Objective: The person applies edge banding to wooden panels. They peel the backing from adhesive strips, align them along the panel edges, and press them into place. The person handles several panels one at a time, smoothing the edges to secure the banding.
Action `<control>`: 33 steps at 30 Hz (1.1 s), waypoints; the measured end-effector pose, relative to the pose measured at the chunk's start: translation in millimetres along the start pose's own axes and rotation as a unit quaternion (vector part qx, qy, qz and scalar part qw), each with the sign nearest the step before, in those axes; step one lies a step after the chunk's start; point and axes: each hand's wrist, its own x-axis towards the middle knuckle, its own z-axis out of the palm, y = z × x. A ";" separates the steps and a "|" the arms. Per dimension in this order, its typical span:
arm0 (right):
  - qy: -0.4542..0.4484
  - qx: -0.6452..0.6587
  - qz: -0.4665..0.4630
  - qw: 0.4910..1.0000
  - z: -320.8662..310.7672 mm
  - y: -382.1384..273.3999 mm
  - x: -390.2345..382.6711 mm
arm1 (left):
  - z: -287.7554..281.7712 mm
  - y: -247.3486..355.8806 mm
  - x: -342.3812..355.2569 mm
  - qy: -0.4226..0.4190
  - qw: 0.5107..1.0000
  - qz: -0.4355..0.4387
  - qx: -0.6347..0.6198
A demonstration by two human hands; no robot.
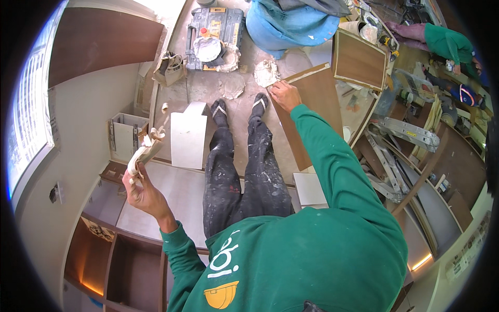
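My left hand (143, 196) is raised at the left with its fingers closed on a strip of cream masking tape (139, 156). The tape is curled and crumpled, and its loose end sticks up past my fingertips. My right hand (286, 96) reaches forward to the upper left corner of a flat brown panel (312, 112). Its fingers are bent together at that edge, and whatever they pinch there is hidden. A pale strip runs along the panel's far edge. Just beyond my right hand lies a crumpled whitish wad (266, 73).
A dark tool case (228, 31) carries crumpled wads and a bottle. Blue sheeting (291, 26) lies at the back. A white board (188, 139) is beside my feet. A folded aluminium ladder (410, 133) stands right, and another person in green (449, 41) bends at the far right.
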 end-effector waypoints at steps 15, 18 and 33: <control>-0.029 -0.041 0.012 0.999 -3.8 -3.2 7.4 | -22.3 -24.8 18.3 -0.001 0.999 -0.038 -0.025; -0.022 -0.044 0.009 0.999 -5.4 -3.5 7.8 | -17.7 -39.4 17.4 -0.046 0.997 -0.049 -0.047; -0.051 -0.052 -0.011 0.997 -4.6 5.2 10.0 | 276.2 -177.1 -53.5 -0.710 0.688 -0.151 -0.004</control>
